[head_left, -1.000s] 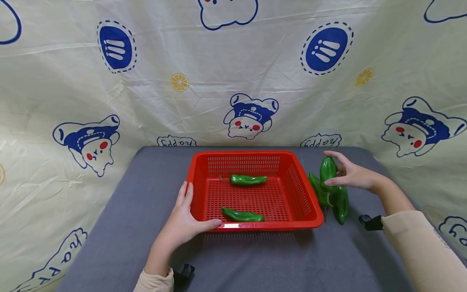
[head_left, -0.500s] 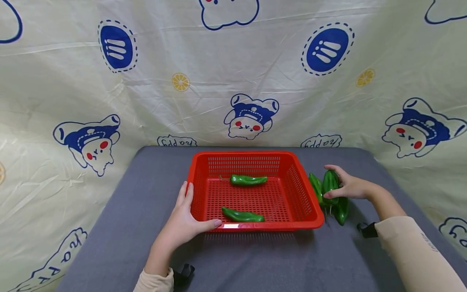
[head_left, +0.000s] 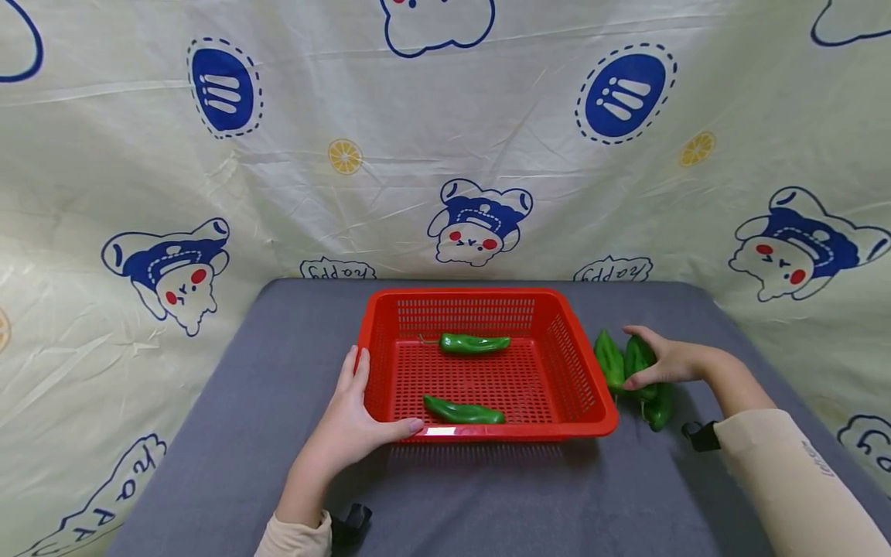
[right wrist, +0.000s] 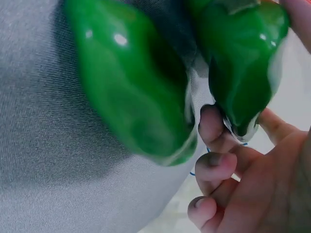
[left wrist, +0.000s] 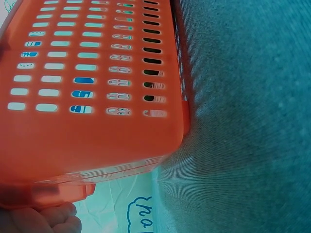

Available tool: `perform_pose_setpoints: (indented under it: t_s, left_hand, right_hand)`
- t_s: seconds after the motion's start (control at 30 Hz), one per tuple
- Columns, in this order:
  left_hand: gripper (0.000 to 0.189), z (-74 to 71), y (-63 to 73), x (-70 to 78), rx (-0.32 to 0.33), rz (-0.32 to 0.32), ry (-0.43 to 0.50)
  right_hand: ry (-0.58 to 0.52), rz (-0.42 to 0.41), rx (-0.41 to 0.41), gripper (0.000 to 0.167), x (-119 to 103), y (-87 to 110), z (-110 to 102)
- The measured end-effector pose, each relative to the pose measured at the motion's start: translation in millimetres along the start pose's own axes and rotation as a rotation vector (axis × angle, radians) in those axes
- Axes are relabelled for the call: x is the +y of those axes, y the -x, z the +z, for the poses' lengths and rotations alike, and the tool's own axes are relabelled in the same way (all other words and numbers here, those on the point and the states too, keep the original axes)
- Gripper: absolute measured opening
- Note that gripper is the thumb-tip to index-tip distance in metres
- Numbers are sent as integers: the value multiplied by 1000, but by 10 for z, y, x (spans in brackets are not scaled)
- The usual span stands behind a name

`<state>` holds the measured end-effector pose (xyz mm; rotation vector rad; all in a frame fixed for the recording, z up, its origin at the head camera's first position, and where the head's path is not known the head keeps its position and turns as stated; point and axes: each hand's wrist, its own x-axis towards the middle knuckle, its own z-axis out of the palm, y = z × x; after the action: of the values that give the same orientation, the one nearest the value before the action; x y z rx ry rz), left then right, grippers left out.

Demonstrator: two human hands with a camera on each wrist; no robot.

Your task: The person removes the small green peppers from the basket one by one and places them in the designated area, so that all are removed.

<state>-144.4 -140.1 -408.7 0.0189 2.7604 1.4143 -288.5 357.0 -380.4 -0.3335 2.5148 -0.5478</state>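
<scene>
A red perforated plastic basket (head_left: 522, 430) stands on the grey cloth, with two long green peppers inside, one far pepper (head_left: 475, 343) and one near pepper (head_left: 462, 410). My left hand (head_left: 350, 422) holds its near left corner, thumb over the front rim and fingers along the left rim. Right of the basket, my right hand (head_left: 664, 360) grips a green pepper (head_left: 636, 353) between thumb and fingers. Beside it lie a lighter green pepper (head_left: 609, 360) and a darker green pepper (head_left: 660, 408), partly covered. The right wrist view shows the gripped pepper by the fingers (right wrist: 216, 165).
Grey cloth (head_left: 487, 503) covers the table. Behind it hangs a pale curtain (head_left: 292, 209) printed with blue cartoon figures. Black straps sit at both wrists, the right strap (head_left: 701, 436) hanging just above the cloth.
My right hand has come down and toward the near side with the pepper, then slightly right. The peppers beside it have shifted a little right. Left hand and basket stay still.
</scene>
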Motion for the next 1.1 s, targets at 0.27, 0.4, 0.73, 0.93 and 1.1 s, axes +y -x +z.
perform_pose_setpoints:
  t_s: [0.27, 0.4, 0.73, 0.93, 1.1]
  left_hand:
    - [130, -7, 5, -1, 3, -2, -3]
    - [131, -11, 8, 4, 4, -1, -5]
    - [131, -4, 8, -4, -2, 1, -5]
    - [131, -3, 1, -16, -3, 5, -5]
    - [129, -7, -3, -20, 0, 6, 3]
  right_hand:
    - [-32, 3, -26, 108, -43, 3, -35]
    - [19, -19, 71, 105, -120, 4, -94]
    - [0, -165, 265, 100, -582, 24, -229]
    - [-96, -321, 295, 88, -924, 34, -190]
    - [-145, -406, 300, 79, -1159, -5, -87]
